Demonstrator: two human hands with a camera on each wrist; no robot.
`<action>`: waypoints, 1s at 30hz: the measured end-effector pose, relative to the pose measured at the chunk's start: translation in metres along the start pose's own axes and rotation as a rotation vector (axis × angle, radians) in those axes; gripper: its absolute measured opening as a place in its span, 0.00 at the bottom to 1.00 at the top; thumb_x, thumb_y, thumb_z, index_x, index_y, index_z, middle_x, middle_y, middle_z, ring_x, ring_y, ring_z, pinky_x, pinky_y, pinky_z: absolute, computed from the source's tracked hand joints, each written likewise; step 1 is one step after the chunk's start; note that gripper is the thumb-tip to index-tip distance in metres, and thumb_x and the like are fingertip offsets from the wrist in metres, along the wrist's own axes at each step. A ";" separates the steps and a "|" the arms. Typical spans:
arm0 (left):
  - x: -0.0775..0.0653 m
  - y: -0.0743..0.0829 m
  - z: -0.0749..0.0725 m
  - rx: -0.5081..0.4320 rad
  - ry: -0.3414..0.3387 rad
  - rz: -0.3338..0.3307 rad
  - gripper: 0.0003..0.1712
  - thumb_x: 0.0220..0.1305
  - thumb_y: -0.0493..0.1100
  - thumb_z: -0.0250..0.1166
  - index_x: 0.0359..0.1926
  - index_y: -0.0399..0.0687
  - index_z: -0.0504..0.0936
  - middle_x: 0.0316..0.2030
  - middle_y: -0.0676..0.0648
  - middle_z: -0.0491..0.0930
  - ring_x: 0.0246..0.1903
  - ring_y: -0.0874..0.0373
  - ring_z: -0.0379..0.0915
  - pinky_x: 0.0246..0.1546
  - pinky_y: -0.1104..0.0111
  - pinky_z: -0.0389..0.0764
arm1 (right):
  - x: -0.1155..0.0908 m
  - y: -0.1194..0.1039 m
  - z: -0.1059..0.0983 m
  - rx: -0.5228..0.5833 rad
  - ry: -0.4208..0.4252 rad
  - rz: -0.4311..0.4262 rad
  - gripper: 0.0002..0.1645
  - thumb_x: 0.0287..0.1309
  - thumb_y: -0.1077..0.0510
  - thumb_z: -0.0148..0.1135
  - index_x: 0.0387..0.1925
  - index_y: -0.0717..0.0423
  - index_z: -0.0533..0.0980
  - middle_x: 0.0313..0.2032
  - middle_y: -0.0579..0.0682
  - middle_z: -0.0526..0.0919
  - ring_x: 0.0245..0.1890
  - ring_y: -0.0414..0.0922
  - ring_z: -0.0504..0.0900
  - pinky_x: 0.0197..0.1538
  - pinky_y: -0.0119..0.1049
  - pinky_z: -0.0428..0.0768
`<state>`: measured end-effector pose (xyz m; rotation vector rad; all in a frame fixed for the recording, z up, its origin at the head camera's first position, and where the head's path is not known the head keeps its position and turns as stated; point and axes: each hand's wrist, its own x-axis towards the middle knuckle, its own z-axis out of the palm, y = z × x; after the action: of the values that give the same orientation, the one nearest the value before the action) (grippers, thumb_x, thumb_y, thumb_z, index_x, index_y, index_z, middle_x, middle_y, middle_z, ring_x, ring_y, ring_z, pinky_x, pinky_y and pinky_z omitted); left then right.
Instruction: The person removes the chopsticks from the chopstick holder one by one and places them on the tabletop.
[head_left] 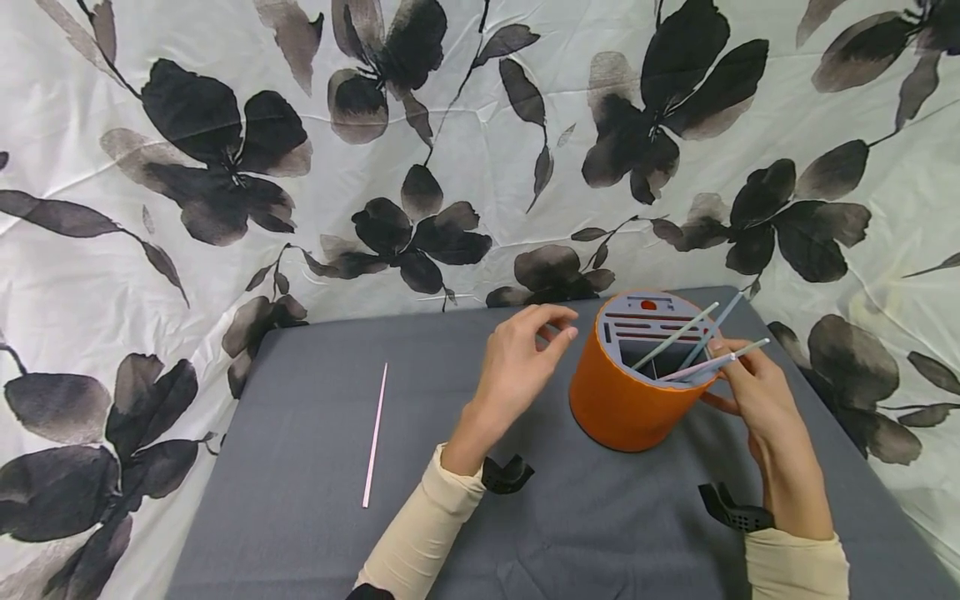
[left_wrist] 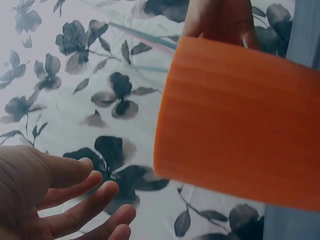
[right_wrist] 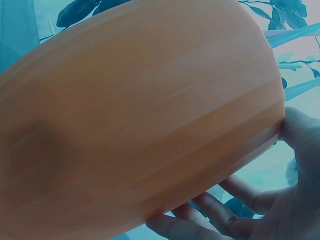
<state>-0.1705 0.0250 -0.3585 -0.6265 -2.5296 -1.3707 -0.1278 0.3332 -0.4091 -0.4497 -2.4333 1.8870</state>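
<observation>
An orange round desk organizer (head_left: 630,408) with a grey slotted top (head_left: 637,325) stands on the table's right part. Several thin pastel straw-like sticks (head_left: 675,337) lean out of its open compartment toward the right. My right hand (head_left: 772,408) holds the organizer at its right side, thumb at the rim and fingers (right_wrist: 185,227) along the wall. To the organizer's left, my left hand (head_left: 517,358) hovers with fingers loosely bent and nothing between them. In the left wrist view those fingers (left_wrist: 90,205) are spread apart from the orange wall (left_wrist: 240,125).
A single pink stick (head_left: 376,433) lies on the grey cloth-covered table (head_left: 300,417), left of the left forearm. Behind and beside the table hangs a white cloth (head_left: 465,150) with dark flowers. Black straps sit on both wrists.
</observation>
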 end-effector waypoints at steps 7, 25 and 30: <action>0.007 0.013 0.017 -0.094 -0.046 0.046 0.12 0.73 0.44 0.68 0.55 0.53 0.87 0.48 0.56 0.86 0.44 0.67 0.82 0.49 0.74 0.85 | 0.000 -0.001 -0.001 0.004 -0.007 -0.001 0.12 0.74 0.37 0.57 0.50 0.34 0.74 0.47 0.28 0.73 0.42 0.27 0.78 0.36 0.26 0.88; 0.031 0.036 0.060 -0.270 -0.215 0.073 0.17 0.70 0.39 0.70 0.58 0.52 0.84 0.54 0.53 0.85 0.48 0.70 0.83 0.48 0.86 0.80 | 0.003 -0.003 -0.002 -0.022 0.001 0.024 0.15 0.73 0.34 0.56 0.52 0.32 0.73 0.48 0.27 0.71 0.43 0.28 0.76 0.36 0.26 0.88; 0.036 0.038 0.070 -0.176 -0.223 0.036 0.17 0.71 0.42 0.70 0.59 0.58 0.84 0.53 0.56 0.84 0.44 0.74 0.82 0.45 0.87 0.79 | 0.004 -0.003 -0.002 -0.026 -0.006 0.013 0.15 0.74 0.34 0.56 0.53 0.32 0.73 0.48 0.28 0.72 0.43 0.28 0.76 0.36 0.27 0.88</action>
<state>-0.1832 0.1116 -0.3551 -0.8995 -2.5656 -1.6053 -0.1317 0.3349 -0.4063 -0.4630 -2.4682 1.8662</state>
